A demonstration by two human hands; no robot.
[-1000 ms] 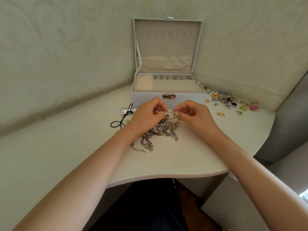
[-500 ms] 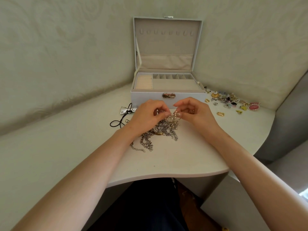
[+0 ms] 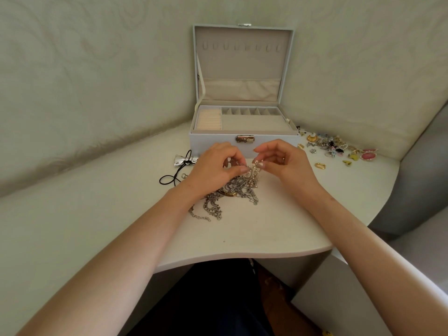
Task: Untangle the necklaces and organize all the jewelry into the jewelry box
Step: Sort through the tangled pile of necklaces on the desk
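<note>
A tangled heap of silver chains lies on the white table, in front of the open grey jewelry box. My left hand and my right hand meet above the heap. Both pinch a pearl necklace that hangs from my fingertips into the tangle. A gold piece shows under the chains. The box lid stands upright with a row of hooks; its tray compartments hold nothing I can see.
A silver bow on a black cord lies left of my hands. Several small earrings, rings and brooches are scattered to the right of the box, with a gold ring nearer. The table's curved front edge runs just below the heap.
My fingertips have come closer together and dropped slightly toward the heap. The pearl strand, stretched between them before, now hangs bunched from both pinches.
</note>
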